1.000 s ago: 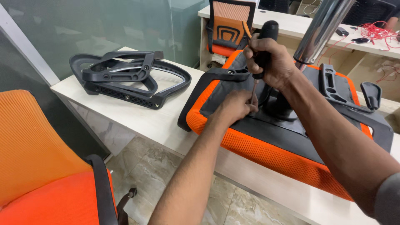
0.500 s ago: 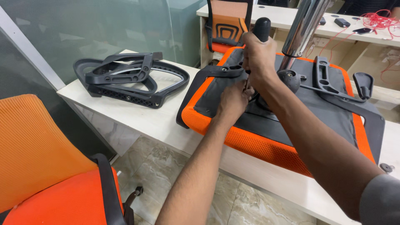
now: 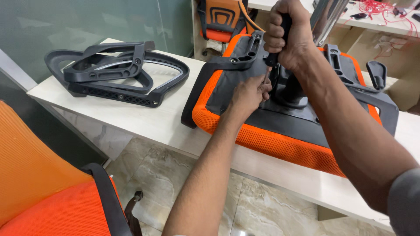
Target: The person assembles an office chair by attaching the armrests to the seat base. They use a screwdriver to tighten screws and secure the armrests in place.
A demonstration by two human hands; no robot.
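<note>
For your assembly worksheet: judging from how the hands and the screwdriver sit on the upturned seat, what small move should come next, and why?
Probably turn the screwdriver: the right hand grips its handle upright, the left hand pinches the shaft near its tip, which meets the black plate under the orange seat.

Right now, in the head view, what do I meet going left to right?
Orange chair → stacked black armrests → left hand at the screwdriver shaft → right hand gripping the screwdriver handle → black lever paddle.
</note>
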